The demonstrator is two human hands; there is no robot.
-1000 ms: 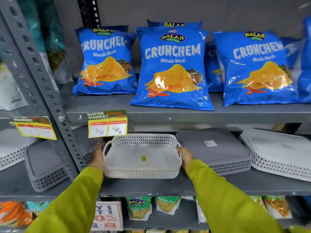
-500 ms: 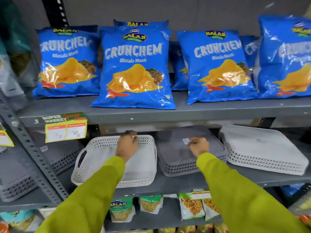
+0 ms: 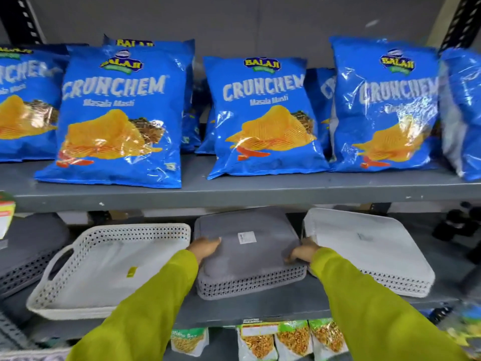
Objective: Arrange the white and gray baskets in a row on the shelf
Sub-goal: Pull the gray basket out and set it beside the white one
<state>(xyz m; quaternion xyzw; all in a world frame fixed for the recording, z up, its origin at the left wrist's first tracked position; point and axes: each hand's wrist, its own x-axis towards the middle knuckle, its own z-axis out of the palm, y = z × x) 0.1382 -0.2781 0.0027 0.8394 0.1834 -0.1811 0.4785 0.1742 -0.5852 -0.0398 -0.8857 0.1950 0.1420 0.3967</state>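
A gray basket (image 3: 244, 259) lies upside down in the middle of the lower shelf (image 3: 234, 311), a white sticker on its base. My left hand (image 3: 205, 248) grips its left edge and my right hand (image 3: 303, 252) grips its right edge. To its left an upright white basket (image 3: 109, 267) with a yellow sticker inside stands on the shelf, nobody touching it. To the right lies an upside-down stack of white baskets (image 3: 364, 251). Another gray basket stack (image 3: 28, 251) sits at the far left, partly cut off.
The upper shelf (image 3: 234, 191) hangs low over the baskets and carries several blue chip bags (image 3: 119, 113). Snack packets (image 3: 286, 340) hang below the lower shelf. A dark object (image 3: 455, 225) sits at the far right of the lower shelf.
Both hands left the white basket and moved right onto the gray basket, first on its top, now gripping its left and right edges. My view has shifted right.
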